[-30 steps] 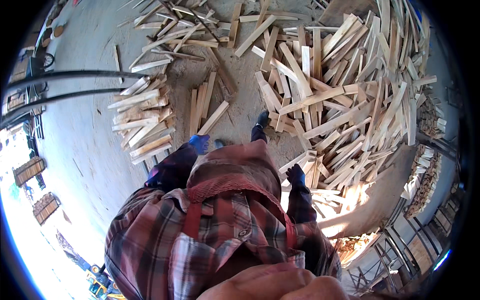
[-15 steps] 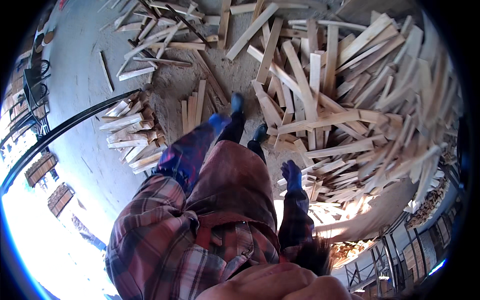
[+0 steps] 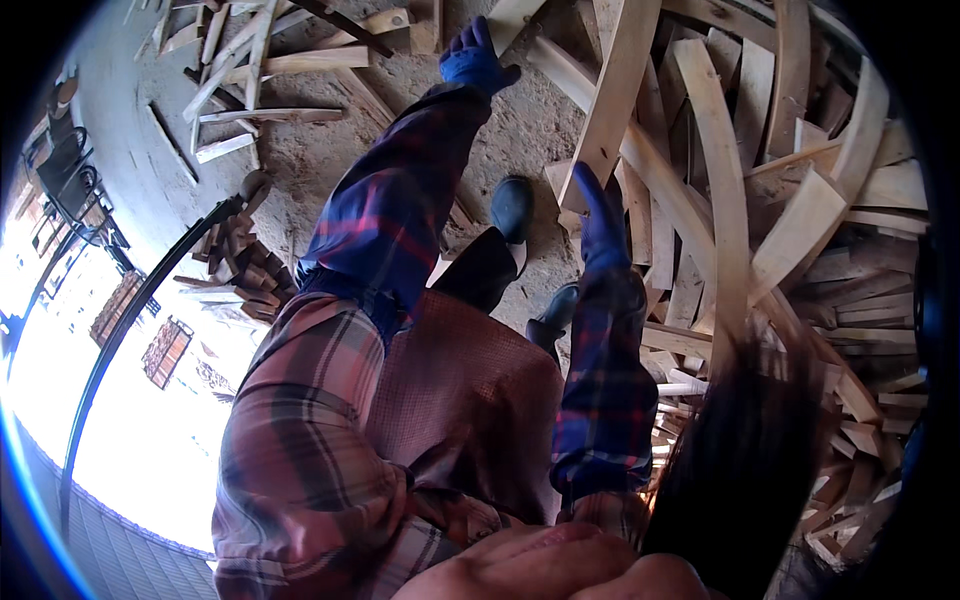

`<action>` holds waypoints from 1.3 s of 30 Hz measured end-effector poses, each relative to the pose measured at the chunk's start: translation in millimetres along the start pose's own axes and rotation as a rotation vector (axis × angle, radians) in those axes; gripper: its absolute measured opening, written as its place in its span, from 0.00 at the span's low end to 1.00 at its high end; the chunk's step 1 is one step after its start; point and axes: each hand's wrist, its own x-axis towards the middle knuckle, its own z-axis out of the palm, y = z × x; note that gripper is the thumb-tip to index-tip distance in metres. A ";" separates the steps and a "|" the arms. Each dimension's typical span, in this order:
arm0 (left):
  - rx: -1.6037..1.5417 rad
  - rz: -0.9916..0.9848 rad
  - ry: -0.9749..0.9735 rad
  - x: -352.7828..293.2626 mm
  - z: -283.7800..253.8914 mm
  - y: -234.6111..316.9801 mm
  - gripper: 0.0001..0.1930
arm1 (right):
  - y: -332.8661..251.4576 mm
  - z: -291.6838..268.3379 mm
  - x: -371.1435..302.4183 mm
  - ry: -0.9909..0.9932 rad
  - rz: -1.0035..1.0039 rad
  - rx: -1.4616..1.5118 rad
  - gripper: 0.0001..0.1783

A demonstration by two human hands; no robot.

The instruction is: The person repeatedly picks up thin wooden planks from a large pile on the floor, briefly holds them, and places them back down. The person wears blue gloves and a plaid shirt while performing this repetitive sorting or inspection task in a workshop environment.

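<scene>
Both my hands wear blue gloves. My left hand [image 3: 478, 60] reaches far forward, fingers spread, beside a short pale board [image 3: 512, 22] at the top edge; it holds nothing. My right hand [image 3: 604, 225] is at the near end of a long wooden plank [image 3: 628, 85]. One digit lies across the plank's face; the other fingers are partly hidden beside and behind it, and the hand seems closed on that end. The plank slants away over the big heap of split wood [image 3: 700, 180] at the right.
Loose sticks [image 3: 265, 60] lie on the dirty concrete floor at far left. A smaller wood stack [image 3: 250, 265] and a dark curved bar [image 3: 150, 285] stand to my left. My dark boots [image 3: 512, 208] are between stack and heap. A wheeled cart [image 3: 75, 185] stands farther left.
I have bent lower over the wood. My left hand has stretched forward to the top of the view, and my right hand has come up from my side to the plank's end.
</scene>
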 end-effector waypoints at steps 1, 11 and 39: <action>0.045 -0.036 -0.089 10.4 3.3 4.7 0.51 | -5.3 2.6 8.4 -0.017 0.067 -0.013 0.29; -2.114 -0.673 -1.196 -140.6 -131.6 -4.9 0.30 | -59.1 50.1 -132.0 0.185 -0.213 -0.418 0.32; -2.098 -1.277 -0.813 -461.0 -282.7 67.4 0.26 | -113.2 -89.8 -307.7 -0.455 0.388 0.509 0.34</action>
